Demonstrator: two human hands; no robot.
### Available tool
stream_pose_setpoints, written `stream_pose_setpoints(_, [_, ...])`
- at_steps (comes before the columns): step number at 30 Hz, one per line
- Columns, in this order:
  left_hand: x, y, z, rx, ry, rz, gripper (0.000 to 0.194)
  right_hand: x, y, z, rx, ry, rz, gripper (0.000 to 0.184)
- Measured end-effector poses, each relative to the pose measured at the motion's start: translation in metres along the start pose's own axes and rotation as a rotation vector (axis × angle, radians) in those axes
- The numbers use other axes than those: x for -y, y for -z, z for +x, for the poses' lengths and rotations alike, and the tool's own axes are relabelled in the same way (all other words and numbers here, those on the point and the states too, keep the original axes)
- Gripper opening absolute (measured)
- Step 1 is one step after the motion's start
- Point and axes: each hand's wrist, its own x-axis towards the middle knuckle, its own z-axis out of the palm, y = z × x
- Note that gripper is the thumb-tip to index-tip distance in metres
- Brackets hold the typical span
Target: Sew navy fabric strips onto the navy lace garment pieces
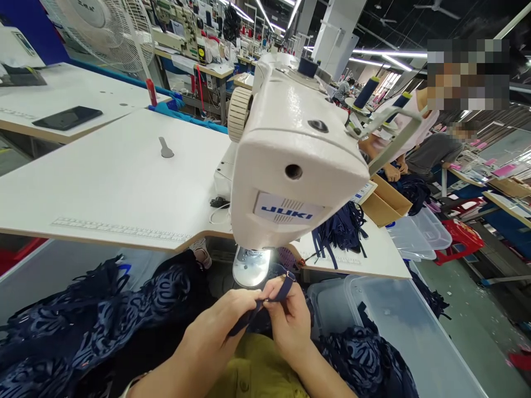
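Here, outside the tabletop edge [365,273], fingers [277,318] pinch a navy strap [285,287]

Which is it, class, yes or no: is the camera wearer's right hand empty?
No, the right hand grips a navy strap that the left hand holds too.

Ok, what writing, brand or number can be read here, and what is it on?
"JUKI": on the front label of the sewing machine.
Fan hub: characters too blurred to read.
Ruler printed on the table: numbers too small.
Slip by the cardboard box: print unreadable.
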Motion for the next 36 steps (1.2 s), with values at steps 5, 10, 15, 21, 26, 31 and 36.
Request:
stream_pose_setpoints(5, [-0.003, -0.001, 0.004, -0.041, 0.267, -0.088, 0.007, 0.006, 0.001, 0.005, 0.076, -0.106, -0.055, 0.009])
stream_pose_setpoints(10, [0.001, -0.006, 0.004, -0.042, 0.628, -0.133, 0.027, 0.012, 0.0, 0.019, 0.098, -0.095, -0.401, 0.007])
stream_pose_setpoints(15, [0.017, -0.005, -0.001, -0.181, 0.583, 0.023, 0.046, 0.015, -0.002, 0.037, 0.102, -0.063, -0.57, 0.009])
stream_pose_setpoints(21, [0.03, 0.013, 0.004, -0.229, -0.28, 0.6, 0.038, 0.012, -0.003, 0.053, 0.07, -0.296, -0.305, 0.016])
stream_pose_setpoints(26, [0.036, 0.016, 0.013, 0.098, -0.404, 0.51, 0.039, 0.002, -0.002, 0.06, 0.082, -0.439, 0.007, 0.022])
stream_pose_setpoints(31, [0.042, 0.004, 0.006, 0.051, -0.279, 0.517, 0.044, -0.01, 0.0, 0.063, 0.022, -0.384, 0.015, 0.007])
stream_pose_setpoints(36, [0.039, 0.002, 0.013, 0.046, -0.329, 0.638, 0.042, -0.016, 0.005, 0.076, -0.009, -0.245, -0.196, 0.008])
